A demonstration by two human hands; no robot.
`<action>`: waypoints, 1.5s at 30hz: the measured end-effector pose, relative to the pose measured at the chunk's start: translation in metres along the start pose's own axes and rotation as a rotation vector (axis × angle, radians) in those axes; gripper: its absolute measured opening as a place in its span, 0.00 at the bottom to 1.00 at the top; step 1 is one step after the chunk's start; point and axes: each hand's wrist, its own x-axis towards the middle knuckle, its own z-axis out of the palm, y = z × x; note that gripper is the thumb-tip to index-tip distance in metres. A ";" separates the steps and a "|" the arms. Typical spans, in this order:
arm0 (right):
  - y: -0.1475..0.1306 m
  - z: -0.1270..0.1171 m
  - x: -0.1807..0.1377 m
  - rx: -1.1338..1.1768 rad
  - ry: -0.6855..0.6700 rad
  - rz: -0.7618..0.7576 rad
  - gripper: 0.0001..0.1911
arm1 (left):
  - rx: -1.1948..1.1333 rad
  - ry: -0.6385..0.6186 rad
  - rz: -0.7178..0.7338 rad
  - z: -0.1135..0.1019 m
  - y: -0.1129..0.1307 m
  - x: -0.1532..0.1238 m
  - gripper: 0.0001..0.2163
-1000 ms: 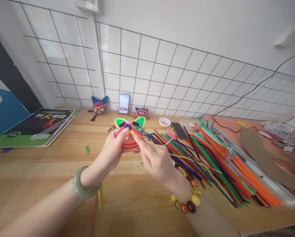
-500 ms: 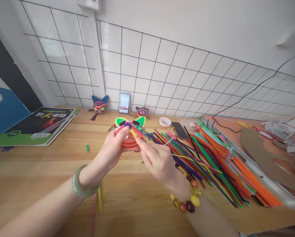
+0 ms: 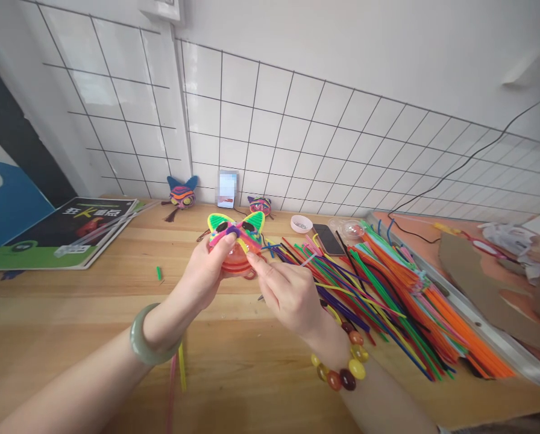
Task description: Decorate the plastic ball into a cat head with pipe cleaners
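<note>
The left hand (image 3: 204, 268) grasps a cat-faced piece (image 3: 240, 248) by its near side, the thumb pressed flat over the front just below the centre. The cat-faced piece is located between the two hands, above the table (image 3: 225, 343), its face turned upward toward the wearer.

Appearance of the cat-faced piece: two pointed ears, each filled with ribbed green and edged in bright yellow; two dark oval eyes beneath the ears; a purple patch at the centre, directly beyond the left thumb tip; pink bands and small multicoloured areas around the eyes; a glossy, orange-red lower body with banded edges. A short yellow strip (image 3: 243, 246) runs down from the purple patch toward the right hand (image 3: 290, 295).

The right hand extends its index finger, with the tip touching the piece at the lower end of the yellow strip. Its remaining fingers are curled; whether they enclose anything cannot be told.

Surroundings: a pile of coloured pipe cleaners (image 3: 364, 283) lies to the right of the right hand. A short green piece (image 3: 158, 273) lies left of the left hand.
</note>
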 end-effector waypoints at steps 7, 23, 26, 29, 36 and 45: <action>0.003 0.001 -0.003 -0.026 0.010 -0.029 0.18 | 0.038 -0.014 0.069 0.000 0.002 -0.002 0.15; 0.008 -0.001 -0.003 -0.058 0.009 -0.082 0.23 | -0.003 -0.052 0.106 -0.001 0.002 -0.002 0.17; 0.008 -0.002 -0.002 -0.106 0.009 -0.082 0.18 | -0.009 -0.087 0.108 -0.002 0.002 -0.002 0.18; 0.009 -0.003 0.000 -0.125 0.024 -0.087 0.17 | -0.021 -0.131 0.097 -0.004 0.001 -0.001 0.18; 0.011 -0.004 0.000 -0.124 0.031 -0.065 0.23 | -0.072 -0.164 0.077 -0.009 0.000 0.003 0.23; 0.013 -0.009 0.001 -0.119 0.034 -0.064 0.26 | -0.037 -0.259 0.093 -0.016 0.001 0.005 0.20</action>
